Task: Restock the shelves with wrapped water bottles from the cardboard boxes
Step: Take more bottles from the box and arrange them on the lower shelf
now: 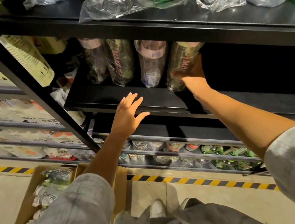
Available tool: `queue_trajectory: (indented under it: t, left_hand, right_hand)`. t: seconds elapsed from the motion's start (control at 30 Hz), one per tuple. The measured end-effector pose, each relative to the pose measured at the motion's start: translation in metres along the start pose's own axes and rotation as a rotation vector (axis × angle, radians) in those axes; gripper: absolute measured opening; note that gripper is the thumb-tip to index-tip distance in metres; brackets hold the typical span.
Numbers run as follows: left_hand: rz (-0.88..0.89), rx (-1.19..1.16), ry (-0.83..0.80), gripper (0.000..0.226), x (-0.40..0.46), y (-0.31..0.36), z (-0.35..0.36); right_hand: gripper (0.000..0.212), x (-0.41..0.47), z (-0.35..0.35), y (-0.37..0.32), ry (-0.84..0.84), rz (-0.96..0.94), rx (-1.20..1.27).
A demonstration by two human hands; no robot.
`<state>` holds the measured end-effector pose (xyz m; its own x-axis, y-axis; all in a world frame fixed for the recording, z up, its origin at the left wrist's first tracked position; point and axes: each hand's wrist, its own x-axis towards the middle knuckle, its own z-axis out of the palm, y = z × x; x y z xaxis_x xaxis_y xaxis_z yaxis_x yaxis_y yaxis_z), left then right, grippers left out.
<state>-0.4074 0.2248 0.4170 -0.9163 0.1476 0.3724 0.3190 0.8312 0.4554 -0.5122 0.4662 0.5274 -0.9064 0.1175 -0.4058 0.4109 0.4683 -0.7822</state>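
Note:
Several wrapped bottles stand in a row on the black middle shelf (pixel 120 98). My right hand (pixel 194 72) grips the rightmost one, a dark wrapped bottle with pink lettering (pixel 179 64), from its right side, with the bottle's base on the shelf. A clear wrapped bottle (pixel 150 62) stands just left of it, and two more dark ones (pixel 120 61) stand further left. My left hand (pixel 129 111) hovers open, fingers spread, over the shelf's front edge and holds nothing. A cardboard box (pixel 26 200) with wrapped bottles sits on the floor at lower left.
The upper shelf (pixel 166 21) carries more bagged bottles, green and clear. Lower shelves (pixel 190 155) hold cans and green bottles. A black upright post (pixel 24 80) stands at left. Yellow-black tape (pixel 204 180) marks the floor. The middle shelf is dark and bare to the right of my hand.

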Motion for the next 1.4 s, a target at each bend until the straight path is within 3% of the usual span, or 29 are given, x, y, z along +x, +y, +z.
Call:
queue_trajectory:
  t: [0.17,0.3,0.33,0.5,0.6,0.77,0.83,0.9,1.03,1.23,1.4]
  left_hand:
    - [0.002,0.036,0.001,0.064,0.000,0.001,0.000]
    - [-0.028,0.008,-0.039,0.064,0.002,0.002,-0.003]
    - [-0.039,-0.001,-0.053,0.065,0.002,0.004,-0.006]
    - [-0.126,-0.049,-0.157,0.065,0.006,0.016,-0.019]
    - [-0.152,-0.027,-0.199,0.065,0.004,0.026,-0.027]
    - [-0.156,0.097,-0.152,0.064,-0.026,0.038,-0.029]
    - [-0.243,0.161,-0.161,0.070,-0.051,0.054,-0.043]
    - [-0.350,0.212,-0.192,0.061,-0.085,0.076,-0.062]
    - [-0.443,0.315,-0.127,0.060,-0.174,0.102,-0.094]
    - [-0.758,0.360,-0.092,0.046,-0.326,0.138,-0.124]
    - [-1.016,0.333,-0.030,0.039,-0.423,0.164,-0.147]
  right_hand:
    - [0.078,-0.002,-0.007,0.012,-0.093,0.037,0.091]
    - [0.118,0.036,-0.001,0.017,0.036,-0.207,0.149]
    - [0.119,0.039,-0.001,0.016,0.042,-0.245,0.136]
    - [0.100,-0.020,-0.015,0.012,0.054,-0.149,0.001]
    - [0.066,-0.034,-0.024,0.028,0.053,-0.223,-0.295]
    - [0.085,-0.081,-0.031,0.057,-0.018,-0.481,-0.688]
    - [0.081,-0.102,-0.029,0.070,-0.053,-0.613,-0.792]
    - [0.078,-0.125,-0.023,0.079,-0.081,-0.733,-0.897]
    - [0.082,-0.168,0.007,0.097,-0.148,-0.946,-1.048]
    - [0.063,-0.246,0.079,0.129,-0.327,-1.143,-1.012]
    - [0.060,-0.297,0.155,0.164,-0.487,-1.232,-1.058]
